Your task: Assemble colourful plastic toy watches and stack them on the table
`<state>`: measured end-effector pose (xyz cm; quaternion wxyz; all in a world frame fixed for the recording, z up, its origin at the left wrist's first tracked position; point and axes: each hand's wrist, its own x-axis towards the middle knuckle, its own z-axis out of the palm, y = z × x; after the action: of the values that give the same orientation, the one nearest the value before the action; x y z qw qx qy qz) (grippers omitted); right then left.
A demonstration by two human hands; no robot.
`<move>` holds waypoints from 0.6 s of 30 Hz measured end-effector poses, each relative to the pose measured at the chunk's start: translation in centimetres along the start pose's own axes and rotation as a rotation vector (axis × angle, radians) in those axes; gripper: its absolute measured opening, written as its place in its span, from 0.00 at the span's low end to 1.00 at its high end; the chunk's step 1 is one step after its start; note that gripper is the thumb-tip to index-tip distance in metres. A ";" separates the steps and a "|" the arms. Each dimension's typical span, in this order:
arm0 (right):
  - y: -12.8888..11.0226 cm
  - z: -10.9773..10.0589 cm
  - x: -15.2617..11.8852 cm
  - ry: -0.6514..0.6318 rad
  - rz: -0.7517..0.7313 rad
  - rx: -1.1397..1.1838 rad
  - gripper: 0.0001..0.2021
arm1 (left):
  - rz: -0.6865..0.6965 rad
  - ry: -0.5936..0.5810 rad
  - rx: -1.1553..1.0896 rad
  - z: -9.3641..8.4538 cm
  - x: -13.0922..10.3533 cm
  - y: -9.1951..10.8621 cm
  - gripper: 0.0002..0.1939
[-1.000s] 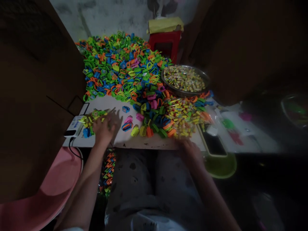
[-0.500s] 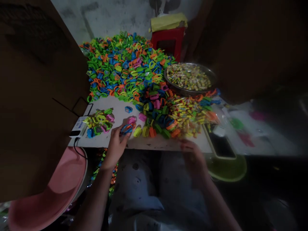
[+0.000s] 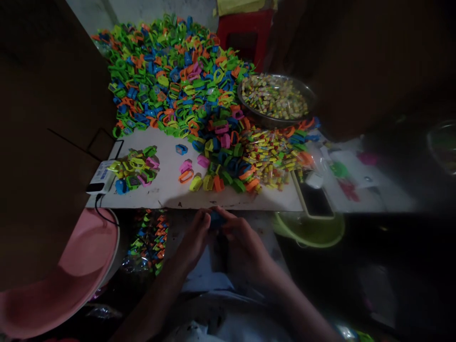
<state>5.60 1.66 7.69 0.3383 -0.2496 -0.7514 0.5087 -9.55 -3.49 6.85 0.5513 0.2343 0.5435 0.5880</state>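
Just in front of the table's near edge, my left hand [image 3: 196,233] and my right hand [image 3: 245,238] meet around a blue plastic toy watch [image 3: 215,219]. Fingers of both hands are closed on it and cover much of it. Whether the right fingers also hold something small is hidden. Beyond the hands, an orange toy watch [image 3: 185,176] and a pink one [image 3: 185,165] lie on the white tabletop [image 3: 167,190]. A row of yellow, orange and green toy watches [image 3: 208,183] sits to their right. Small wrapped yellow sticks [image 3: 272,156] form a heap further right.
A large pile of colourful toy watches [image 3: 167,80] fills the back. A metal bowl [image 3: 310,102] holds small wrapped pieces. A phone [image 3: 317,202] lies at the right edge above a green basin [image 3: 320,235]. A white device [image 3: 98,180] with a cable and a pink basin [image 3: 92,247] are left.
My left hand has brought the blue toy watch from the table back toward me. My right hand has moved left from beside the yellow sticks to meet it. The view has tilted down.
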 end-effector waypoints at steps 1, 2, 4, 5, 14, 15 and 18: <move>0.0 0.0 0.0 0.035 0.002 -0.006 0.07 | 0.032 0.038 0.068 -0.1 0.0 0.2 0.23; -0.1 -0.1 0.0 0.090 0.008 -0.031 0.08 | 0.064 0.059 0.121 -0.2 0.0 0.3 0.22; -0.1 0.0 0.1 0.194 0.031 -0.124 0.09 | 0.109 0.042 0.154 -0.2 -0.1 0.7 0.25; -0.1 0.0 0.2 0.226 0.032 -0.174 0.08 | 0.113 0.014 0.148 -0.1 -0.2 1.0 0.29; 0.0 0.0 0.1 0.247 -0.047 -0.247 0.06 | 0.067 0.032 0.229 0.4 -0.8 1.9 0.25; 0.1 0.1 0.0 0.260 -0.047 -0.253 0.06 | 0.071 0.038 0.243 0.5 -0.9 1.9 0.25; 0.4 0.2 -0.2 0.278 -0.036 -0.266 0.06 | 0.127 0.048 0.299 0.6 -1.1 1.8 0.22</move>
<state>5.64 1.55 7.23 0.4117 -0.3464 -0.7625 0.3593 -9.42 -3.90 8.97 0.4588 0.3337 0.6219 0.5398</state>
